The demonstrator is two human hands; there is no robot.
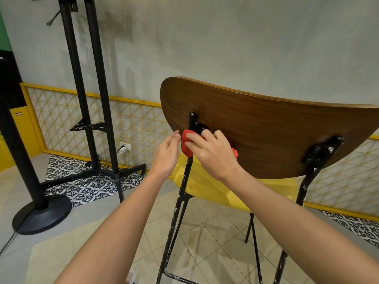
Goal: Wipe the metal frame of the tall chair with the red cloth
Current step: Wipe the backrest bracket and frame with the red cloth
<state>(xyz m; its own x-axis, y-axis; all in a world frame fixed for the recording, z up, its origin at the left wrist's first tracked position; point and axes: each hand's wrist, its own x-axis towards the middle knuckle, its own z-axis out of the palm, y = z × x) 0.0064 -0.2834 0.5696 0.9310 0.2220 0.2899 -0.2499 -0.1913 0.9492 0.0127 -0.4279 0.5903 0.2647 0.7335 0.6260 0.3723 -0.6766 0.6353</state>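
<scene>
The tall chair [256, 130] shows the rear of its wooden backrest [266, 144], with the yellow seat [205, 187] beyond. The left upright of the metal frame [180, 193] rises near-vertical from the floor [205, 238] to the backrest. Open floor separates it from the black stand [98, 89]. The right hand [215, 154] curls its fingers around the red cloth [185, 147], pressed on the upright at the backrest's lower edge. The left hand [166, 154] is loosely extended just beside the cloth, gripping nothing.

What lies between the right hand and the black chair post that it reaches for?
The red cloth lies there: the right hand holds it against the black post. The head view shows this.
</scene>
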